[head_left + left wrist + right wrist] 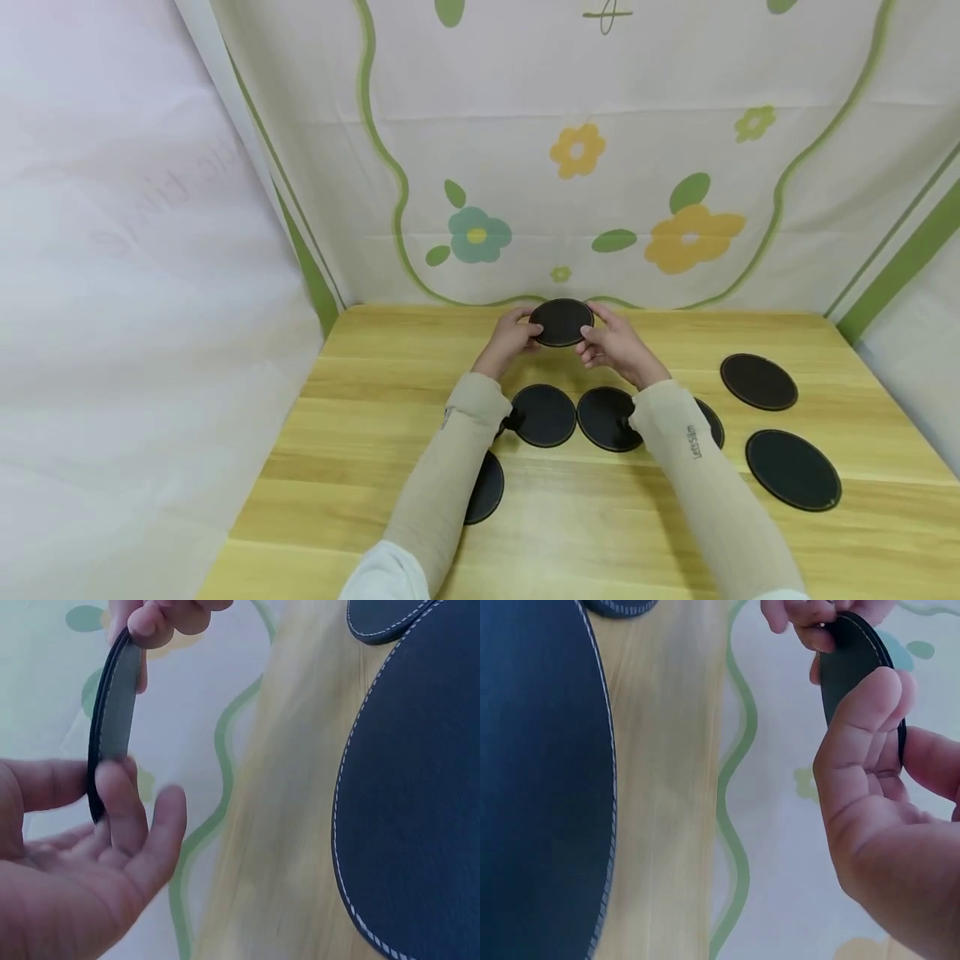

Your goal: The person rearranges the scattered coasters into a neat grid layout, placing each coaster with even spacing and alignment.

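A round black coaster [562, 322] with a stitched rim is held up above the far end of the table, tilted toward the head camera. My left hand [513, 340] pinches its left edge between thumb and fingers. At the opposite edge my right hand [617, 345] grips it the same way. In the left wrist view the coaster [116, 712] appears nearly edge-on, and its rim looks layered. The right wrist view shows the fingers of my right hand [877, 802] behind the coaster [847, 664], with the thumb on its other face.
Two coasters, one [543, 416] and another [610, 419], lie side by side below my hands. More lie at the right, one [759, 382] behind another [793, 470]. My forearms partly cover others, including one [486, 490] at left. A floral cloth [517, 150] hangs behind the wooden table [570, 533].
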